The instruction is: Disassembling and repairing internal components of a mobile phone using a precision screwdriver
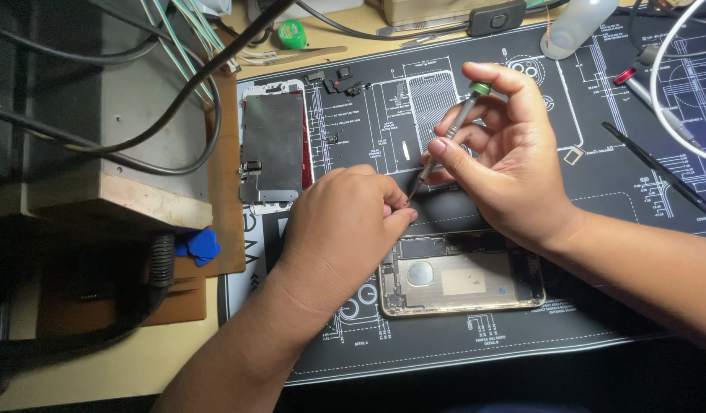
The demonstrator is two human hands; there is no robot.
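Note:
My right hand (506, 164) holds a slim screwdriver (451, 130) with a green cap, its tip angled down to the left. My left hand (345, 226) has its fingers pinched together right at the screwdriver's tip; what they pinch is too small to see. Just below both hands an opened phone body (460, 284) lies on the dark printed work mat (445, 344), its inside parts showing. A detached phone screen (273, 145) lies face down on the mat at the upper left.
Small loose parts (339, 80) lie near the screen. Tweezers (291, 55) and a green tub (292, 34) sit at the back. Blue picks (200, 246) lie left of the mat. A black spudger (657, 167), a red-tipped tool (650, 98), a plastic bottle (575, 27) and cables (177, 115) surround the area.

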